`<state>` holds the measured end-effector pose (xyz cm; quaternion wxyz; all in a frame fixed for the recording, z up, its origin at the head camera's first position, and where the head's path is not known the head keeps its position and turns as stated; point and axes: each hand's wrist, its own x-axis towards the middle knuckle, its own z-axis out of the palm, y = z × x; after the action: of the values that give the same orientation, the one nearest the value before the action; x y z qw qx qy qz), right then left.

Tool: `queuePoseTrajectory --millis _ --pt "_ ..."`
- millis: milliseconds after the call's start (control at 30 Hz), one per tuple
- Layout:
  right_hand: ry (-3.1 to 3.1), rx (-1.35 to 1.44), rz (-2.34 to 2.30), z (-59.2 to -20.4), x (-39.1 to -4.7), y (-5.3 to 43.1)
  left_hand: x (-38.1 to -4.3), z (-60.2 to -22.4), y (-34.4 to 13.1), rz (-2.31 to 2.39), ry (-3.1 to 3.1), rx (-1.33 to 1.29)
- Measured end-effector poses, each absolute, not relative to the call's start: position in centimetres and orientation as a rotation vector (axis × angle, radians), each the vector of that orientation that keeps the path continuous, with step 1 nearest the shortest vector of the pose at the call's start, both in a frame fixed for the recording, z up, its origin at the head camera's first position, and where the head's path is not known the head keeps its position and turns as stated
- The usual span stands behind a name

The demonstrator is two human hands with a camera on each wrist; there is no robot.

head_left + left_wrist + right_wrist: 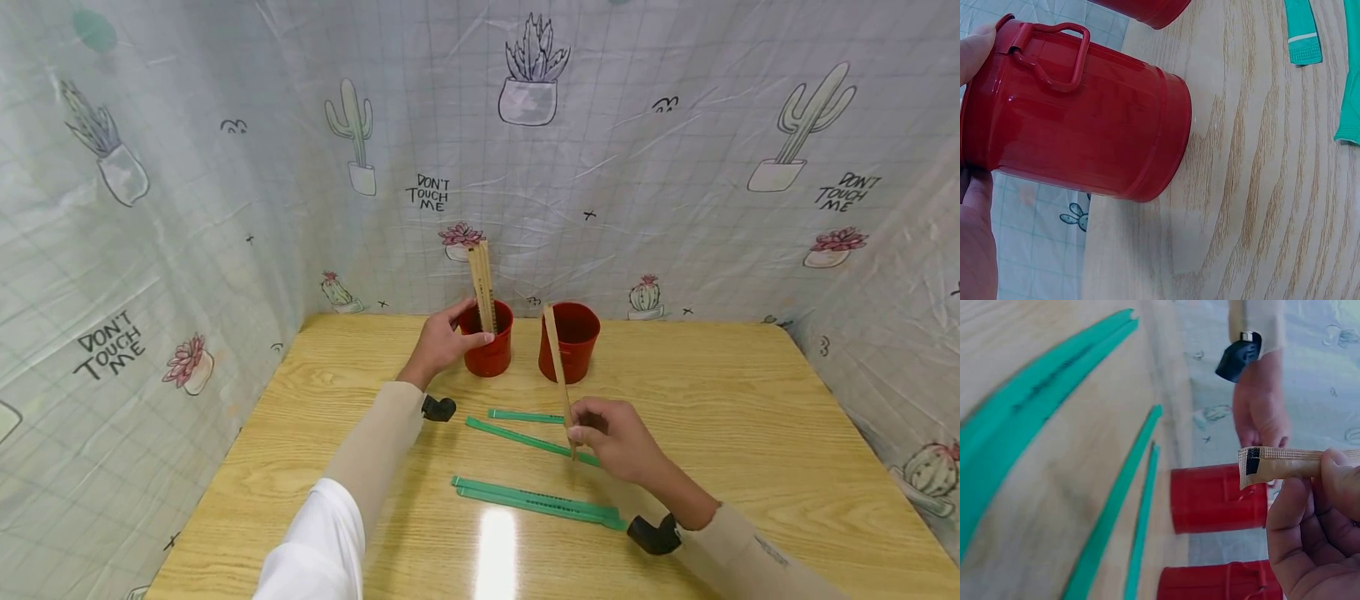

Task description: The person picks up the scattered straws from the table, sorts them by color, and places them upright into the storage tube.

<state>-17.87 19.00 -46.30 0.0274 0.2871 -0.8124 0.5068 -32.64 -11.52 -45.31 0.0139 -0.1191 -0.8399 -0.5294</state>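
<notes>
My left hand (442, 346) holds the left red bucket (487, 360) at its rim, thumb on one side and fingers on the other. Several brown paper-wrapped sticks (482, 283) stand upright in that bucket, leaning slightly left. Between thumb and fingers, my right hand (618, 442) pinches one long brown paper-wrapped stick (558, 358) near its lower end. In the right wrist view, that stick's crimped end (1249, 469) bears a black mark. The stick tilts up and overlaps the left side of the right red bucket (581, 358) in the head view.
Two green wrapped sticks (536, 500) lie side by side near the front of the wooden table (712, 400). Another green stick (513, 435) and a further one (521, 415) lie behind them, partly under my right hand. A patterned curtain (637, 208) encloses the back and sides.
</notes>
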Motion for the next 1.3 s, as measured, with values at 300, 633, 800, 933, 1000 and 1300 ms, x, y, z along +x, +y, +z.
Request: queuePoseTrajectory --millis 300,633,800,933,1000,1300 --pt "-2.474 0.839 1.572 -44.6 -19.2 17.3 -32.6 -45.3 -11.5 -1.659 -2.606 -0.385" --pt "-2.457 0.774 1.583 -42.9 -21.0 14.8 -32.4 -45.1 -11.7 -1.681 -2.602 -0.378" --pt "-2.408 0.774 1.601 -42.4 -22.5 14.0 -32.3 -45.1 -11.6 -1.705 -2.601 -0.370" --pt "-2.394 0.752 1.590 -42.3 -23.7 13.4 -32.3 -45.2 -11.5 -1.701 -2.607 -0.364" --pt "-2.385 0.740 1.585 -42.0 -24.4 13.1 -32.3 -45.2 -11.5 -1.695 -2.609 -0.363" --pt "-2.360 0.640 1.588 -40.2 -27.5 11.6 -32.4 -45.1 -11.5 -1.666 -2.607 -0.369"
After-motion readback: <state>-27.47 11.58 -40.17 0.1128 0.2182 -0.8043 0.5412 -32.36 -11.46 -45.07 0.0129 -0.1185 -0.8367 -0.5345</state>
